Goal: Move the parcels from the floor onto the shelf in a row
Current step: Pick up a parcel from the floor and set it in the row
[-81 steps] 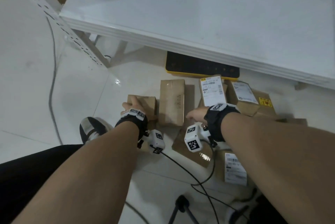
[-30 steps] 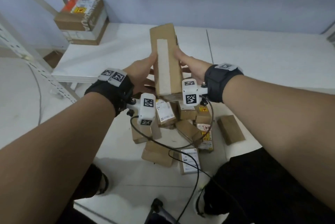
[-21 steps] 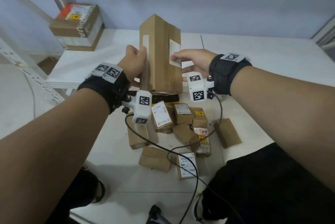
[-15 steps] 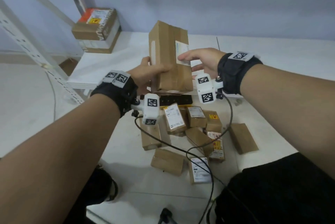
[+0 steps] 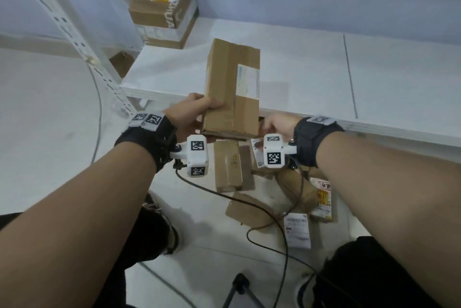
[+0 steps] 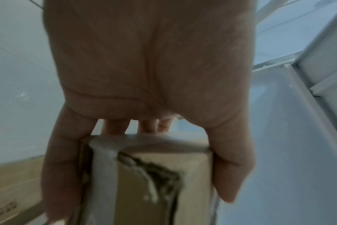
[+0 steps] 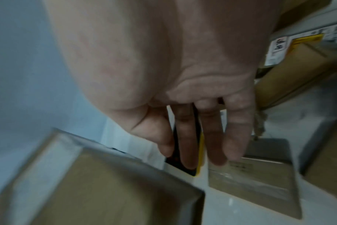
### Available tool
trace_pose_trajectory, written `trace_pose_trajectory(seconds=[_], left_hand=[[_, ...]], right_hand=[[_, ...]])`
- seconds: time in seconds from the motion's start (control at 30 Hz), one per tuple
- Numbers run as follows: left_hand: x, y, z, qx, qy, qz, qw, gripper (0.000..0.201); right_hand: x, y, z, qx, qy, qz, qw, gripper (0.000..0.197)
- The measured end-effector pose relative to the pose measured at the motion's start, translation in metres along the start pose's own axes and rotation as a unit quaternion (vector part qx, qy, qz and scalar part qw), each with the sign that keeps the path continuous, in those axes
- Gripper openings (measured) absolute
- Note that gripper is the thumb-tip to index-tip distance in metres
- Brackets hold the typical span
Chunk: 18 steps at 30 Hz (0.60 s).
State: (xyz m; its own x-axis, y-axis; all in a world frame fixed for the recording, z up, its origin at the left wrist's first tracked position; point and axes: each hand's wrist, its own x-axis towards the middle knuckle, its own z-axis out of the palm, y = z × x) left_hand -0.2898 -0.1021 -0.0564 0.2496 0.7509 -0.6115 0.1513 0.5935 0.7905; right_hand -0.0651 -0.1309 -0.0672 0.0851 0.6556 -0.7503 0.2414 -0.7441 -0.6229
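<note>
Floor parcels: nearest you, a loose heap of brown boxes lay on the white floor below your wrists, some with white labels, one with a yellow sticker. A black cable ran across them.
Left hand: you gripped the box at its lower left edge. In the left wrist view your thumb pressed one side and your fingers wrapped the other, over a taped and torn end.
Right hand: it sat just beside the box's lower right corner. In the right wrist view its fingers hung straight and loose, holding nothing; you could not tell whether they touched the box.
Box: you held it upright above the shelf's front edge, white label on its right face. Whether its base touched the shelf could not be told.
Shelf: a white board behind the box.
Far parcel: it stood on the shelf's back left corner, well apart from the box, by a perforated post.
</note>
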Motion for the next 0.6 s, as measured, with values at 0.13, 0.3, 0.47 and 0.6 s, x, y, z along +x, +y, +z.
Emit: trace_pose_trajectory(seconds=[0.13, 0.3, 0.47, 0.6], left_hand=[[0.001, -0.033, -0.028, 0.011, -0.061, -0.040, 0.997, 0.064], [0.009, -0.094, -0.065, -0.021, -0.039, -0.121, 0.992, 0.088], [0.030, -0.141, -0.088, -0.053, 0.021, -0.172, 0.983, 0.091], [0.051, -0.162, -0.093, -0.052, 0.021, -0.187, 0.981, 0.100]], right_hand=[[0.047, 0.041, 0.022, -0.037, 0.001, 0.076, 0.996, 0.030], [0.055, 0.070, 0.052, -0.012, -0.011, 0.158, 0.987, 0.016], [0.091, 0.084, 0.077, -0.061, 0.004, 0.155, 0.986, 0.028], [0.105, 0.089, 0.077, 0.001, -0.036, 0.161, 0.986, 0.049]])
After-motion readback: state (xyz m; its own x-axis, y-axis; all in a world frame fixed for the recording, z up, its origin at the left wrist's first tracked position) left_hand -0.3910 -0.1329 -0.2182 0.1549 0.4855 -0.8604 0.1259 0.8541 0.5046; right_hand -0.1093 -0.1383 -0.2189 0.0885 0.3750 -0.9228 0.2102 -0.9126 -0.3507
